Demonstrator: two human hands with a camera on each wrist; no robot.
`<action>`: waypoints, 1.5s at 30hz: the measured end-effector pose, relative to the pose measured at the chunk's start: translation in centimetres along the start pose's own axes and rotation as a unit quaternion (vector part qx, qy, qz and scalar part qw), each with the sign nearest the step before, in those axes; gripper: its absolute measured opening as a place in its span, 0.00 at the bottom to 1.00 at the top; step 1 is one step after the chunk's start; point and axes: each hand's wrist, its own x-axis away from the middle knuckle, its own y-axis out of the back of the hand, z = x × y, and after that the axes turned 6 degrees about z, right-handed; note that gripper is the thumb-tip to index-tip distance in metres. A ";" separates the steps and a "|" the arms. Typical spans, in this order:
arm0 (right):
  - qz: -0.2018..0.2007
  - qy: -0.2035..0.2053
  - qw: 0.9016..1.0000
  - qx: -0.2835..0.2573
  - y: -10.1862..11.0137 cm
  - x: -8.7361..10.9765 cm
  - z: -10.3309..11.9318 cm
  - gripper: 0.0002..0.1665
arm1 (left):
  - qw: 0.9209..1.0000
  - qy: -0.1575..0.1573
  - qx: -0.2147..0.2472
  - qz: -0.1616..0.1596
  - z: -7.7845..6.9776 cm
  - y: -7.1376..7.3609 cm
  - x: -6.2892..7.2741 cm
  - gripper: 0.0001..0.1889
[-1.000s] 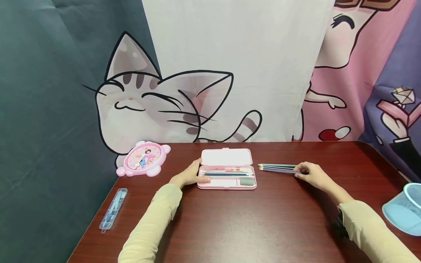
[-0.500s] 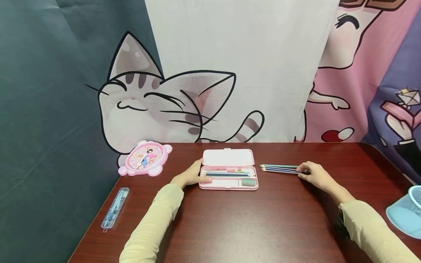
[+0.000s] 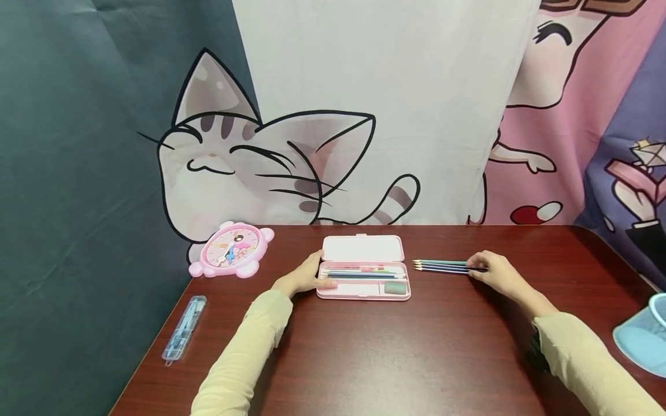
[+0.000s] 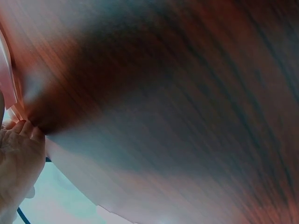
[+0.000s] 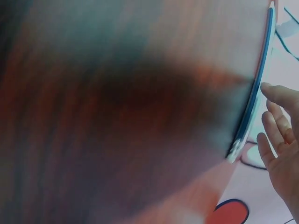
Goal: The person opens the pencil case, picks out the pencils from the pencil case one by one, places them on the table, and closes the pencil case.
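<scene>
A pink pencil case (image 3: 364,297) lies open on the table, its lid (image 3: 362,248) folded back. Inside are several pencils (image 3: 364,275) and a greenish eraser (image 3: 395,288). My left hand (image 3: 302,276) grips the case's left end, thumb over the front part and fingers toward the hinge. In the left wrist view, that hand (image 4: 21,161) shows beside the pink case edge. To the right, several dark blue and green pencils (image 3: 439,267) lie side by side, tips pointing left. My right hand (image 3: 494,271) pinches their right part; the right wrist view shows the thumb against the pencils (image 5: 254,93).
A pink clock (image 3: 231,251) stands at the back left. Nearer on the left lies a clear blue-tinted plastic box (image 3: 184,329). A light blue mesh holder (image 3: 642,341) lies at the right edge. A printed curtain (image 3: 395,86) hangs behind the table (image 3: 395,352).
The view has shifted slightly, so everything sits a little further right. The pencils at my right hand lie closer together, with tips more even. My left hand keeps its place on the case.
</scene>
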 end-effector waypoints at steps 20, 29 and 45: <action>0.121 0.066 0.984 -0.115 -4.9 -6.4 9.9 0.11 | 1.000 -0.007 -0.018 0.002 -0.8 -0.3 -0.5 0.51; 0.164 0.116 0.972 -0.121 -6.8 -7.3 11.6 0.14 | 1.000 -0.010 -0.019 0.003 -0.9 -0.5 -0.5 0.51; 0.134 0.163 0.975 -0.069 -8.4 -7.4 13.1 0.04 | 1.000 0.002 -0.024 0.000 -0.3 -0.1 0.1 0.52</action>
